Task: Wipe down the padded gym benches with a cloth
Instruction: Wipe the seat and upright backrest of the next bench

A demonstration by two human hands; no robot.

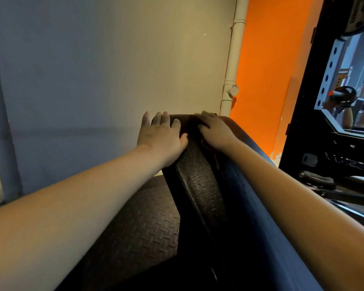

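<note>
A black padded bench backrest [200,185] rises steeply away from me, its textured face lit down the middle and its right side looking blue. My left hand [162,135] rests on the pad's top left corner, fingers straight and reaching over the upper edge. My right hand [215,131] lies flat on the top right of the pad, its fingertips at the upper edge. A thin orange strand [213,153] trails from under the right palm. No cloth shows plainly; the dark patch between the hands may be one, but I cannot tell.
Black diamond-plate floor matting [135,227] lies to the left of the bench. Behind it stand a pale wall, a white pipe [233,59] and an orange wall [271,70]. A black rack frame [303,122] with a mirror [349,85] crowds the right side.
</note>
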